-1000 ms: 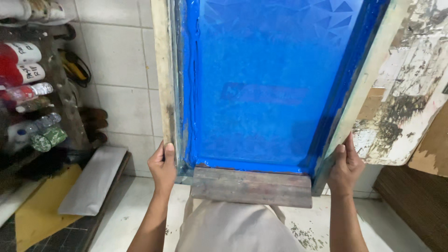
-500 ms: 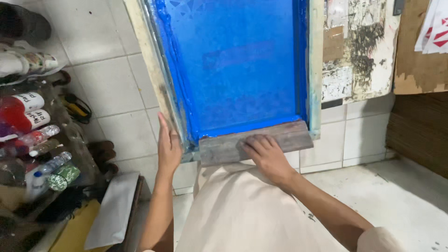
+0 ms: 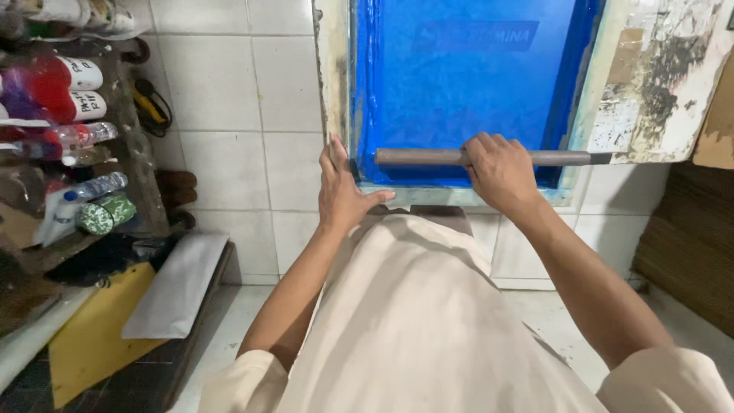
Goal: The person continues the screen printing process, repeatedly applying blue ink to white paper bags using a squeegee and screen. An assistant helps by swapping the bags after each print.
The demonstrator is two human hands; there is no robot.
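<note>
A screen-printing frame (image 3: 334, 69) with a bright blue mesh (image 3: 466, 84) leans upright against the tiled wall in front of me. A long grey squeegee (image 3: 420, 157) lies across the lower part of the mesh. My right hand (image 3: 501, 172) grips the squeegee near its middle. My left hand (image 3: 342, 191) presses flat, fingers apart, on the frame's lower left corner. My cream-coloured clothing fills the bottom of the view.
Shelves on the left carry several bottles (image 3: 73, 138) and jars. A white sheet (image 3: 180, 287) and a yellow board (image 3: 92, 336) lie low on the left. A paint-stained board (image 3: 657, 84) and corrugated cardboard (image 3: 688, 245) stand on the right.
My right hand left the frame's right edge, went to the squeegee and has lifted it onto the blue mesh. My left hand stayed at the lower left corner.
</note>
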